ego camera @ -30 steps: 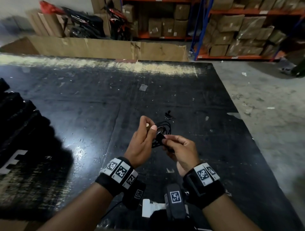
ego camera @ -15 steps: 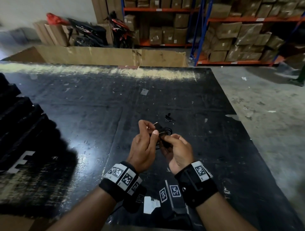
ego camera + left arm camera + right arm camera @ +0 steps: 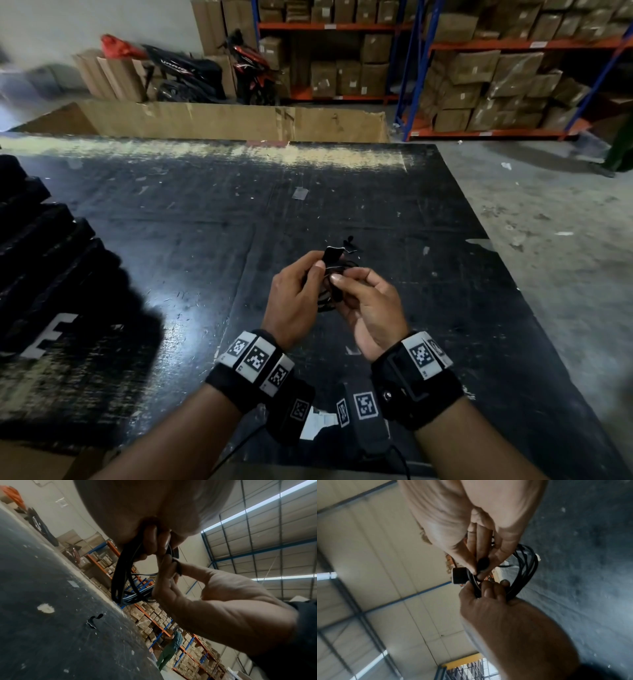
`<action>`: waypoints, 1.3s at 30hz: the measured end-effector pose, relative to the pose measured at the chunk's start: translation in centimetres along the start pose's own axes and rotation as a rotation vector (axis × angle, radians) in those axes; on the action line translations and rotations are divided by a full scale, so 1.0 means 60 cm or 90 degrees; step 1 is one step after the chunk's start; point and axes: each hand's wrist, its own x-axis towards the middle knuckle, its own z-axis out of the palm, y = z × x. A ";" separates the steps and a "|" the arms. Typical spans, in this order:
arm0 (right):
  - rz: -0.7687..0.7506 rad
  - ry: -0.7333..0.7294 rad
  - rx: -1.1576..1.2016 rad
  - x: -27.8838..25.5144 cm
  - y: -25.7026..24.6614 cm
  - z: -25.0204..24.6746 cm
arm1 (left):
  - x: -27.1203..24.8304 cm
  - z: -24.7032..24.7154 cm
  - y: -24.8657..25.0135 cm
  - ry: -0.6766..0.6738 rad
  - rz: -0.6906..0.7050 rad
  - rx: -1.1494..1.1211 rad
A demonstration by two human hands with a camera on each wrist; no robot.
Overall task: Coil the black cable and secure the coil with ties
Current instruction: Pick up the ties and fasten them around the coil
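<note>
Above the black bench (image 3: 171, 240), left hand (image 3: 291, 301) grips the coiled cable (image 3: 123, 577) while right hand (image 3: 370, 308) pinches a tie (image 3: 482, 562), which likely needs wrapping next.

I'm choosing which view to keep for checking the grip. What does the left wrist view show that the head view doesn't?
Left wrist only: the coil's separate strands hanging below the fingers, and a person in green by the shelves.
Head only: both wristbands and the stacked black items at left.
Both: the two hands on the black cable, the black table, a small black piece lying on it.
</note>
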 end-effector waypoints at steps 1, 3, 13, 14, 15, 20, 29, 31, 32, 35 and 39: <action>-0.014 -0.014 -0.028 -0.004 -0.001 0.001 | 0.002 -0.002 -0.002 0.003 0.004 0.016; -0.044 -0.025 -0.069 -0.008 -0.002 0.001 | 0.003 -0.005 -0.007 0.001 0.005 0.033; -0.539 -0.012 -0.649 -0.003 0.008 -0.026 | 0.006 -0.012 -0.009 -0.069 -0.039 0.101; -0.572 -0.019 -0.671 0.001 0.006 -0.030 | 0.008 -0.014 -0.008 -0.081 -0.045 0.111; -0.592 -0.027 -0.693 0.006 0.004 -0.035 | 0.009 -0.016 -0.007 -0.096 -0.049 0.123; -0.666 -0.078 -0.815 0.015 -0.006 -0.051 | 0.018 -0.027 0.003 -0.182 -0.039 0.204; -0.705 -0.153 -0.928 0.025 -0.012 -0.074 | 0.024 -0.028 0.004 -0.277 -0.061 0.235; -0.661 -0.158 -0.894 0.031 -0.014 -0.078 | 0.024 -0.028 0.004 -0.294 -0.076 0.219; -0.629 -0.155 -0.863 0.033 -0.016 -0.080 | 0.024 -0.029 0.005 -0.305 -0.077 0.216; -0.545 -0.157 -0.766 0.033 -0.022 -0.081 | 0.023 -0.030 0.005 -0.351 -0.061 0.225; -0.453 -0.145 -0.703 0.029 -0.039 -0.078 | 0.022 -0.033 0.006 -0.401 -0.038 0.228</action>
